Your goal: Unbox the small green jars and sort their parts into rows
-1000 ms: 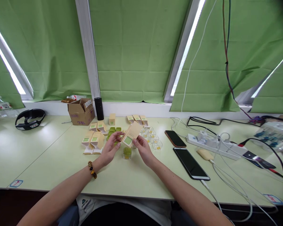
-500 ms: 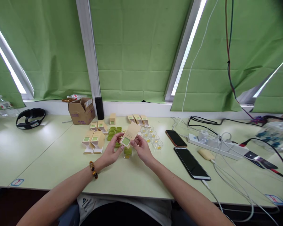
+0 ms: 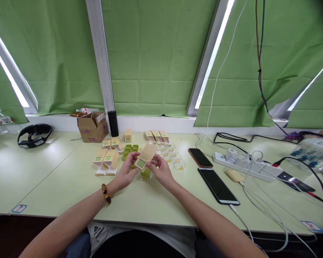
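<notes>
Between my two hands, above the table, is a tan cardboard box [image 3: 148, 153] with a square window, tilted and looking flattened. My left hand [image 3: 127, 171] grips its left edge, a beaded bracelet [image 3: 106, 194] on that wrist. The fingers of my right hand [image 3: 161, 172] pinch its right side. Just below the box stands a small clear jar with a green lid [image 3: 145, 175]. Several green lids [image 3: 127, 150] sit behind my left hand. Several clear glass jars [image 3: 173, 156] with yellow bottoms stand beyond my right hand.
Folded tan boxes [image 3: 107, 162] stand to the left, with more tan boxes [image 3: 156, 136] at the back. A brown carton [image 3: 93, 129] and black cylinder [image 3: 113, 123] are by the wall. Phones [image 3: 219, 186], a power strip [image 3: 242, 166] and loose cables lie on the right.
The tan box has tilted and shifted slightly down and left in my hands. My fingers have moved a little along its edges; the jar below stays in place.
</notes>
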`<state>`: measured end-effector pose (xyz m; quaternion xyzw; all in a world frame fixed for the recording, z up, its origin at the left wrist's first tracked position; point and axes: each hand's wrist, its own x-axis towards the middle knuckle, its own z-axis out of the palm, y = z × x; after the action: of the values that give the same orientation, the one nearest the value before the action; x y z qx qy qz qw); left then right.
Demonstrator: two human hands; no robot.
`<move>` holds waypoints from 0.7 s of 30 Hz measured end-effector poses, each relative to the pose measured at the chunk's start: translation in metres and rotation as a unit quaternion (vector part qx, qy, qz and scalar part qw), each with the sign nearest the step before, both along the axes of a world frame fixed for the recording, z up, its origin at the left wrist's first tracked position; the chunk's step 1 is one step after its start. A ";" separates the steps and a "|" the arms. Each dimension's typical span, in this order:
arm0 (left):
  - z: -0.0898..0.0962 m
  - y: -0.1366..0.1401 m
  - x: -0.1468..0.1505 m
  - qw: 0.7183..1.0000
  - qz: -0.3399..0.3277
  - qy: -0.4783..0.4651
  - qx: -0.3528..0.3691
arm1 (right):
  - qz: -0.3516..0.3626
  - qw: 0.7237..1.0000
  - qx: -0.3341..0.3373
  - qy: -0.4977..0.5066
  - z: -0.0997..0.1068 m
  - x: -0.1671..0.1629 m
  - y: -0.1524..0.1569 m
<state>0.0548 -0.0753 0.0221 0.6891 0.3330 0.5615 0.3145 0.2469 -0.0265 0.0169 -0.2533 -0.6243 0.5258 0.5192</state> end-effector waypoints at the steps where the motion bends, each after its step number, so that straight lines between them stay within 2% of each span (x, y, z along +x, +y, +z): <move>1: 0.000 0.000 0.000 1.000 -0.005 -0.002 -0.001 | 0.000 1.000 -0.002 0.001 0.000 0.000 0.000; 6: -0.001 -0.001 -0.001 0.999 -0.029 0.011 -0.006 | 0.005 0.999 -0.030 0.023 0.001 0.001 0.003; 10: -0.001 -0.003 -0.001 0.999 -0.017 0.038 -0.005 | 0.009 0.998 -0.047 0.034 0.001 0.001 0.006; 18: 0.004 -0.003 0.004 0.979 0.124 0.144 0.068 | 0.013 0.998 -0.050 0.030 0.000 0.001 0.006; 21: 0.006 -0.004 0.004 0.969 0.139 0.167 0.116 | 0.009 0.998 -0.048 0.026 0.000 0.001 0.006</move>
<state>0.0587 -0.0794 0.0279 0.7518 0.4058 0.5117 0.0909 0.2476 -0.0203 0.0170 -0.2586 -0.5870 0.5665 0.5173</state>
